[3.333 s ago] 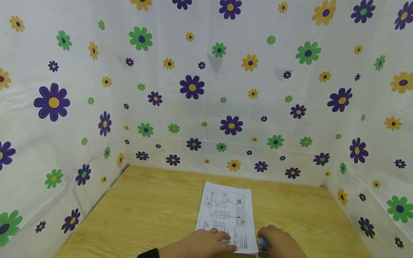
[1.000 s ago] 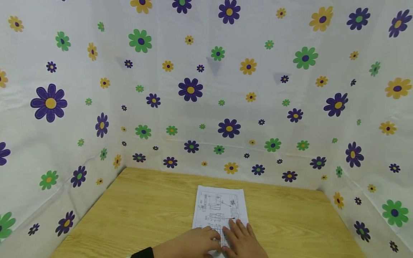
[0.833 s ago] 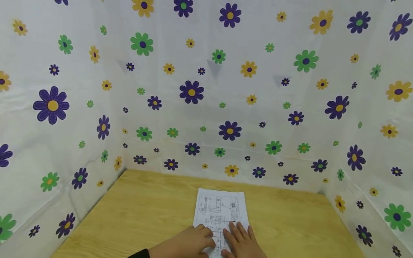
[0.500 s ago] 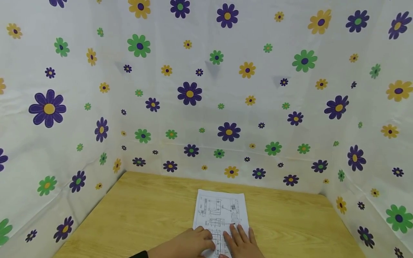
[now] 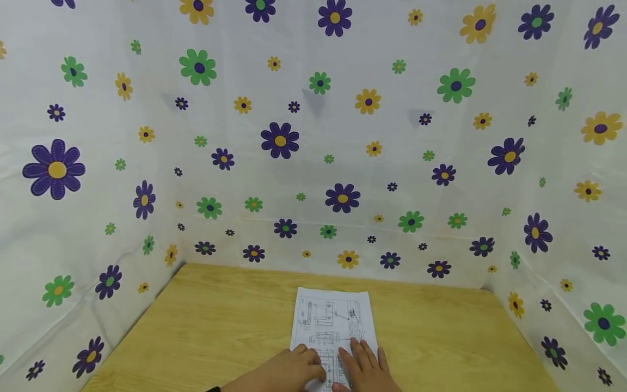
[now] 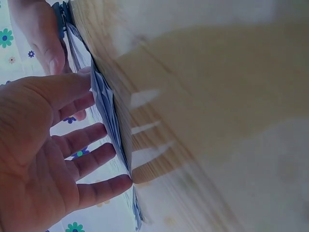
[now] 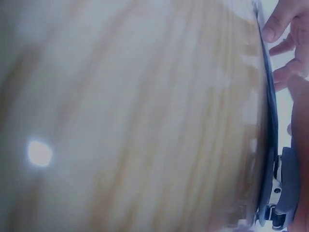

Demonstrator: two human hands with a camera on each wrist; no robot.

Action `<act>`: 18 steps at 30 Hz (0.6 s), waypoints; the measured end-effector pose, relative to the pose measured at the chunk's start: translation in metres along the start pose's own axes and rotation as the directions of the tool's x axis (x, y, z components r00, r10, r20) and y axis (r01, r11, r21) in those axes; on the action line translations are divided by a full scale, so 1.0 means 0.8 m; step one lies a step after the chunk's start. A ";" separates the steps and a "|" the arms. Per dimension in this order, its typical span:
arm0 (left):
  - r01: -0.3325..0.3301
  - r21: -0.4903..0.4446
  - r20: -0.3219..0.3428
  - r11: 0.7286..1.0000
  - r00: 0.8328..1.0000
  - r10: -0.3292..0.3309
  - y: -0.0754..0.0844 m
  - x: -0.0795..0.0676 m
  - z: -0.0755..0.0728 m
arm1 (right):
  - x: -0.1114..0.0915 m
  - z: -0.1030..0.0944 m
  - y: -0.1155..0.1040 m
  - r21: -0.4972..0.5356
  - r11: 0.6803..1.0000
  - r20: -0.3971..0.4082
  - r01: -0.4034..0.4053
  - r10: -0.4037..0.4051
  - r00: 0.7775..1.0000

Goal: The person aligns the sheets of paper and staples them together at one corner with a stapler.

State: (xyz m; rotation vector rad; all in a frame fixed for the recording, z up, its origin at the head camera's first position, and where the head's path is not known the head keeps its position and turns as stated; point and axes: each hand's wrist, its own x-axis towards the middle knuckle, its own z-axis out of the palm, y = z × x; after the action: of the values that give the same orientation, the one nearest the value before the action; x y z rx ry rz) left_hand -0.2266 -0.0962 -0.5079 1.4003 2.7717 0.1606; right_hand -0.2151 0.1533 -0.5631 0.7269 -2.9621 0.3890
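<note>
A stack of printed paper (image 5: 330,313) with line drawings lies on the table. My left hand (image 5: 289,370) rests over its near left part; in the left wrist view the left fingers (image 6: 96,157) extend to the stack's edge, where a few sheets fan apart. My right hand (image 5: 369,373) lies on the near right part of the paper with its fingers straight. A small blue-grey device with metal hinge parts (image 7: 285,188) sits at the sheets' edge by the right palm. The left wrist view shows it too, but its exact kind cannot be told.
The wood-patterned table (image 5: 220,321) spreads to both sides of the stack and behind it. White sheeting with printed flowers (image 5: 313,136) encloses the table at the back, left and right. A black band (image 5: 214,389) shows at the left wrist.
My right hand, earlier gripping a bluish item beside the stack's near right corner, now lies on the paper. The left hand stays on the stack. The head view has shifted slightly.
</note>
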 end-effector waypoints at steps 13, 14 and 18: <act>0.045 -0.029 0.015 0.999 0.999 -0.045 0.000 0.001 0.001 | -0.012 -0.030 -0.001 0.025 1.000 -0.104 0.017 -0.014 0.995; 0.045 -0.028 0.015 0.999 0.999 -0.045 0.000 0.001 0.001 | -0.014 -0.034 -0.002 0.010 1.000 -0.084 0.022 -0.021 0.996; 0.040 -0.024 0.006 0.999 0.999 -0.040 0.000 0.000 0.000 | -0.022 -0.055 0.002 -0.007 0.999 0.005 0.039 -0.039 0.999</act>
State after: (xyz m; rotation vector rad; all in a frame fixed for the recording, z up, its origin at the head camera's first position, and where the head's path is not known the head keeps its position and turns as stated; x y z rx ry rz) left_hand -0.2267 -0.0958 -0.5075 1.3365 2.7819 0.1886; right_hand -0.2000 0.1739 -0.5228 0.7844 -2.9471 0.3746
